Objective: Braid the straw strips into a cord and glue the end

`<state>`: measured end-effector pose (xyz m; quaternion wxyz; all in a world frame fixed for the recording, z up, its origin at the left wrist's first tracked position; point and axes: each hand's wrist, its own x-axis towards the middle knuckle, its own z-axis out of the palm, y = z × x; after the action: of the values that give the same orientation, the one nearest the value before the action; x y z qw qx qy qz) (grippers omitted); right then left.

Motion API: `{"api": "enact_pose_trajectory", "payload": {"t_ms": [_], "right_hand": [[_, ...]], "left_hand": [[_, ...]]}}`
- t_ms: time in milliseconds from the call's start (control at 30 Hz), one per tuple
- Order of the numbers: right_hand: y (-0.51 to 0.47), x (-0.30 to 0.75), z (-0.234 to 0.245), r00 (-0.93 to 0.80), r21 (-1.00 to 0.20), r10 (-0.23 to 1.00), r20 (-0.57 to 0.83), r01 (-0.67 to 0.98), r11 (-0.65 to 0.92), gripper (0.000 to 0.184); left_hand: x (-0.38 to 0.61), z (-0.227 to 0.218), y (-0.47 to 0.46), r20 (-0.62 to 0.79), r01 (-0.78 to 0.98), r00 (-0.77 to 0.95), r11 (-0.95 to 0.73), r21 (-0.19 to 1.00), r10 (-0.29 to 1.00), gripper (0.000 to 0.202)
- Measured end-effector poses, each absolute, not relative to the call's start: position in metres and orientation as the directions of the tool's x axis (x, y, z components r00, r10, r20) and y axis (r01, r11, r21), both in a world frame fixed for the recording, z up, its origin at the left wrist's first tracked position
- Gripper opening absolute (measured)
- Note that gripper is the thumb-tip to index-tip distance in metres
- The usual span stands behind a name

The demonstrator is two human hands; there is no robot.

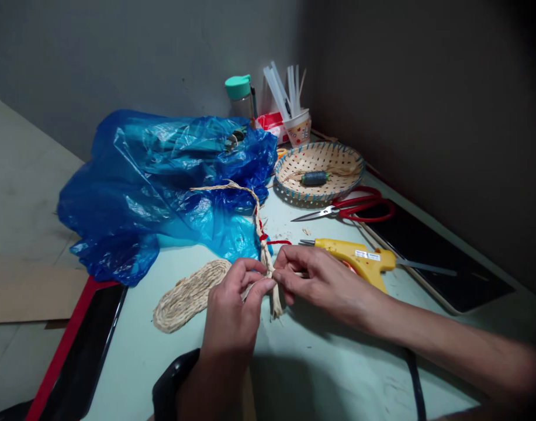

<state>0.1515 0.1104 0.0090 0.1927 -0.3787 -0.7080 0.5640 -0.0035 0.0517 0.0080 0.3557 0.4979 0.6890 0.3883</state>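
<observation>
Holding a straw braid (266, 255) at the fingertips, above a pale green table (131, 339). Pinches it from the near left with the left hand (232, 301), thumb and forefinger closing on the straw; meets that grip from the right with the right hand (315, 275), thumb and forefinger pressed together on the same stretch. Cannot tell how the remaining fingers bear on it, being partly hidden. Touches both hands alike, with neither one nearer. Runs lengthwise ahead from the hands, then bends left to a thin, wispy far tip; drops on the near side of the fingers as a loose, frayed tail, beside the right hand. Carries a tie of red yarn (279, 242) just beyond the fingertips, free end pointing right.

Close on the left hand's outer side, a coiled straw oval (186, 298), partly overlapped by that hand. Just beyond the right hand, a yellow glue gun (344, 250), nozzle toward the left; farther ahead, red-handled scissors (329, 211), then a shallow woven basket (320, 153) bearing a spool of dark thread (314, 178). Ahead of the left hand, a crumpled blue plastic bag (162, 169). Farthest from both, a paper cup (299, 130) of translucent sticks (274, 90).
</observation>
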Motion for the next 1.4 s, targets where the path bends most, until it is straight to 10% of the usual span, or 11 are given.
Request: {"api": "enact_pose_trajectory", "payload": {"t_ms": [333, 633, 833, 1000, 1133, 1267, 1400], "right_hand": [[0.111, 0.154, 0.008, -0.623, -0.954, 0.771, -0.128, 0.290, 0.076, 0.017], [0.114, 0.153, 0.011, -0.679, -0.949, 0.677, -0.282, 0.096, -0.299, 0.017], [0.113, 0.158, 0.022, -0.677, -0.943, 0.683, -0.275, 0.052, -0.328, 0.010], [0.116, 0.159, 0.017, -0.715, -0.975, 0.674, -0.186, 0.047, -0.219, 0.011], [0.116, 0.157, 0.008, -0.740, -0.993, 0.663, -0.111, 0.113, -0.040, 0.015], [0.112, 0.157, 0.014, -0.712, -0.949, 0.700, -0.057, 0.256, 0.183, 0.019], [0.103, 0.156, 0.012, -0.693, -0.784, 0.716, -0.084, 0.490, 0.382, 0.017]], "left_hand": [[0.021, -0.001, 0.030, 0.448, 0.797, -0.239, -0.090, 0.598, 0.861, 0.017], [0.017, 0.007, 0.016, 0.292, 0.873, 0.094, -0.220, 0.435, 0.952, 0.035], [0.010, 0.024, 0.025, 0.273, 0.701, -0.145, -0.096, 0.707, 0.951, 0.016], [-0.004, 0.017, 0.051, -0.186, 0.174, -0.045, 0.191, 0.966, 0.982, 0.014], [-0.004, -0.001, 0.057, -0.327, -0.169, 0.101, 0.341, 0.925, 0.939, 0.017], [-0.002, -0.009, 0.057, -0.377, -0.187, 0.112, 0.392, 0.901, 0.919, 0.022], [-0.004, -0.008, 0.058, -0.294, 0.149, 0.031, 0.286, 0.946, 0.955, 0.025]]}}
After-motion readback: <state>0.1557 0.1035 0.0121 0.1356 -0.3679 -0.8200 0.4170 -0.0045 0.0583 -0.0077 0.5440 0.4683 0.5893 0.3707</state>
